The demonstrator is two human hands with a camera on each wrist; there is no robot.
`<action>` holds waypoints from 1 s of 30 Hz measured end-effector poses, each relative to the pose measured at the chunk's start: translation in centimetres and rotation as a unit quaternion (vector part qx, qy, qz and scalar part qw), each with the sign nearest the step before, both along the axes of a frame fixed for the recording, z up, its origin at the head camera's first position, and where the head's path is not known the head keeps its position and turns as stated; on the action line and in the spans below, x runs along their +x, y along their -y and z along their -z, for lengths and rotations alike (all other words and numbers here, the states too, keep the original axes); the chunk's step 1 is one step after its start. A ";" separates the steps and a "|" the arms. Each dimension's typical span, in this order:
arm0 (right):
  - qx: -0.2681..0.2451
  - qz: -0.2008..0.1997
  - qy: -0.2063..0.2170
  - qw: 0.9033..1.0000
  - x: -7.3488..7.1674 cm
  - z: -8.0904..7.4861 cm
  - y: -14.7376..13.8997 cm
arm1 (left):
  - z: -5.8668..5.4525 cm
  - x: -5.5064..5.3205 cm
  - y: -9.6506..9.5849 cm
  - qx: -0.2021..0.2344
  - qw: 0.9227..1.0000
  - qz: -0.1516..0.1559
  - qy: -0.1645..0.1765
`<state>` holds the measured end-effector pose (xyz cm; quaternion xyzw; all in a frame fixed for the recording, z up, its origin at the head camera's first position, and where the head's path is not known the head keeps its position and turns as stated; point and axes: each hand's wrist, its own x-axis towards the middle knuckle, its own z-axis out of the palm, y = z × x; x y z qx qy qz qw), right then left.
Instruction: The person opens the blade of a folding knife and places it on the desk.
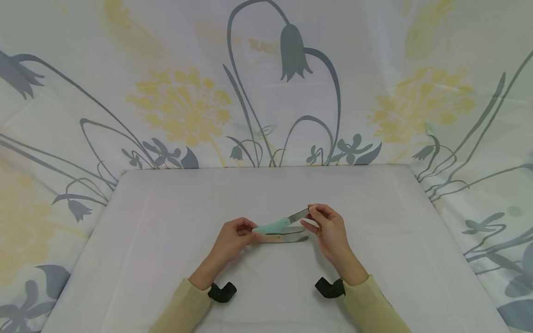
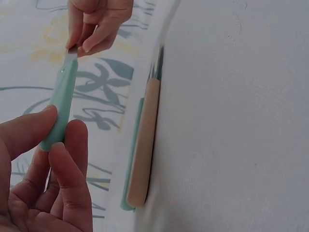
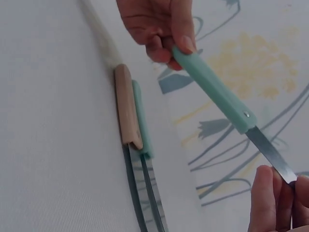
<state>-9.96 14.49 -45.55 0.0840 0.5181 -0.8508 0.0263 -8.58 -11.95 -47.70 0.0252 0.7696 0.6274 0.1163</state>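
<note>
A folding knife with a mint-green handle (image 1: 272,227) is held above the table between both hands, its blade (image 3: 270,151) out. My left hand (image 1: 234,239) pinches the end of the handle between thumb and fingers. At the other end, my right hand (image 1: 331,233) pinches the blade near its tip, which the fingertips hide. Below lie two more knives side by side, blades out: one with a beige handle (image 3: 126,106) and one with a mint-green handle (image 3: 141,118). In the left wrist view, the beige handle partly covers the green one. Neither hand clearly touches them.
A white-covered table (image 1: 166,199) lies under the hands. Behind it and on both sides hangs a flower-patterned cloth (image 1: 187,106). Dark wrist-worn devices sit at the left wrist (image 1: 222,292) and the right wrist (image 1: 330,287).
</note>
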 end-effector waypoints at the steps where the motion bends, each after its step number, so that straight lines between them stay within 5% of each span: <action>1: 0.013 -0.002 0.000 1.000 -0.1 0.1 -0.1 | 0.0 -0.1 0.1 0.000 1.000 -0.003 -0.002; 15: 0.210 -0.075 -0.017 0.975 -1.5 1.9 -1.1 | 0.4 -2.4 1.8 0.009 0.999 -0.041 -0.008; 24: 0.336 -0.091 -0.025 0.937 -1.9 3.0 -1.2 | 1.3 -3.0 2.1 -0.080 0.995 -0.052 -0.028; 30: 0.428 -0.068 -0.046 0.900 -2.6 3.4 -1.3 | 1.4 -3.6 1.7 -0.122 0.989 -0.061 -0.051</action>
